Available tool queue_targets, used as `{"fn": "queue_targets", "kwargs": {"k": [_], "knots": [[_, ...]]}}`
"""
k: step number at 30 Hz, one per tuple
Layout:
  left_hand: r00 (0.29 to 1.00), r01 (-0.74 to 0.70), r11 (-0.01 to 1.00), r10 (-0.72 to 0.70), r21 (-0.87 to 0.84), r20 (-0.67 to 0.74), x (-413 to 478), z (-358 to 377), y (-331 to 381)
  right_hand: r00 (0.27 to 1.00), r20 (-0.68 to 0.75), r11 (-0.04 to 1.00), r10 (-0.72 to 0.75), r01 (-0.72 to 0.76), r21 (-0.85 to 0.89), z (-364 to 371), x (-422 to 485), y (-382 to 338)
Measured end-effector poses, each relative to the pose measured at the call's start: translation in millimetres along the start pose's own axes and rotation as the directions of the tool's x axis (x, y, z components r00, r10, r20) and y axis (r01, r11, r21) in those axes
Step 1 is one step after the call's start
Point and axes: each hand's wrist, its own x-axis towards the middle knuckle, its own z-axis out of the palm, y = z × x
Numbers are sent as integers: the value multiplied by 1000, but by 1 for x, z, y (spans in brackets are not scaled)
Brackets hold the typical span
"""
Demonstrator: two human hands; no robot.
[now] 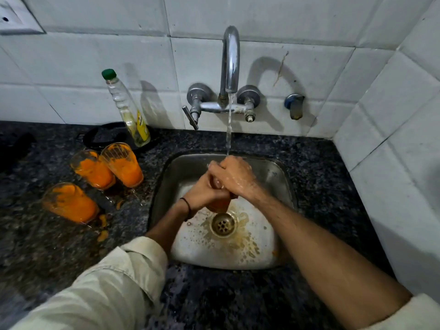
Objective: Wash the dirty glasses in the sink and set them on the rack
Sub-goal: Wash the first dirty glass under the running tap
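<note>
Glass [219,206] held above the sink [164,186] under the water [229,129], left hand [202,192] curled round its side, right hand [234,177] fingers wrapped over its top (rim hidden), three dirty glasses [123,165] on the counter [47,246] at left

White glazed tiles with grey grout cover the back wall [95,55] from 10 to 1 o'clock and meet a second tiled side wall [400,129] in a corner at 2 o'clock. A white switch plate [14,17] sits at 10 o'clock. A dark speckled granite tabletop [59,253] fills 6 to 9 o'clock. Hard shadows [269,75] fall rightward on the tiles.
</note>
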Motion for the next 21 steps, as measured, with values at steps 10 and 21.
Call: {"fn": "queue_targets", "kwargs": {"k": [10, 21], "knots": [[880, 26, 956, 117, 293, -460, -4, 31, 11, 991, -67, 993, 113, -111, 27, 14, 13, -14], [884, -26, 942, 178, 334, -433, 3, 28, 19, 998, -61, 1000, -8, 7, -26, 11, 1, -5]]}}
